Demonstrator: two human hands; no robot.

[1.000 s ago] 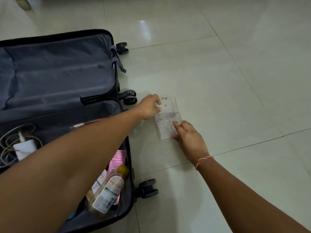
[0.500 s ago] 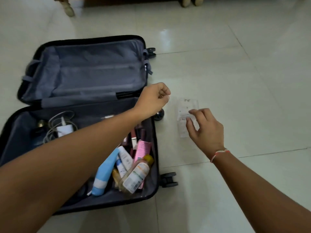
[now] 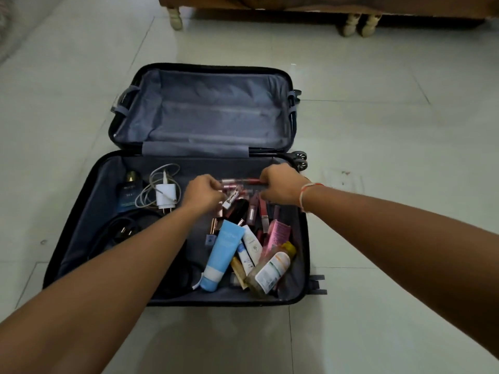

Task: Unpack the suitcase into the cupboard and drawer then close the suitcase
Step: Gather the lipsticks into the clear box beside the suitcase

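Note:
The black suitcase (image 3: 70, 238) lies open on the tiled floor, its grey-lined lid (image 3: 210, 114) flat and bare. The near half holds a dark perfume bottle (image 3: 128, 193), a white charger with cable (image 3: 166, 195), a blue tube (image 3: 222, 255), white tubes (image 3: 252, 247), a pink box (image 3: 278, 233), a clear yellow-capped bottle (image 3: 270, 271) and several lipsticks (image 3: 256, 209). My left hand (image 3: 205, 194) and my right hand (image 3: 282, 187) are both closed on the ends of a clear lipstick holder (image 3: 244, 182) with red tubes, just above the lipstick pile.
A clear plastic case (image 3: 343, 180) lies on the floor right of the suitcase wheels (image 3: 299, 160). Wooden furniture on turned legs (image 3: 175, 20) stands along the far edge. A black cable (image 3: 121, 228) is coiled in the suitcase's left part.
Both hands left the clear plastic case on the floor and moved left into the suitcase, closing on the lipstick holder. The view swung left, centring on the suitcase.

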